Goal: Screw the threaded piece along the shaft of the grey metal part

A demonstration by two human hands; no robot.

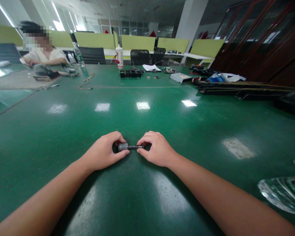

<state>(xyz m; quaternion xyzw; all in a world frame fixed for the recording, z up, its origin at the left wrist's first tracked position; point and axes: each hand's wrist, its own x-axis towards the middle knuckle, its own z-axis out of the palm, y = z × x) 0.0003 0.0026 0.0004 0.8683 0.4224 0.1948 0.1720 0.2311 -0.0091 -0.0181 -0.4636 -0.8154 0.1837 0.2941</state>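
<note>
A small tool-like piece [132,147] lies level just over the green tabletop, or rests on it; I cannot tell which. It has a thick grey cylinder [123,147] on the left and a thin black shaft running right. My left hand [107,150] is closed around the cylinder, thumb in front and fingers behind. The far end of the shaft sits in a pinch between the thumb and fingers of my right hand [157,149], which partly hide its tip.
The glossy green table [142,121] spreads all around. Farther off stand a plastic bottle [79,55], a white bottle [119,57], black parts [131,73] and a metal box [180,77]. Clear plastic [282,193] lies at right. Another person [44,54] sits back left.
</note>
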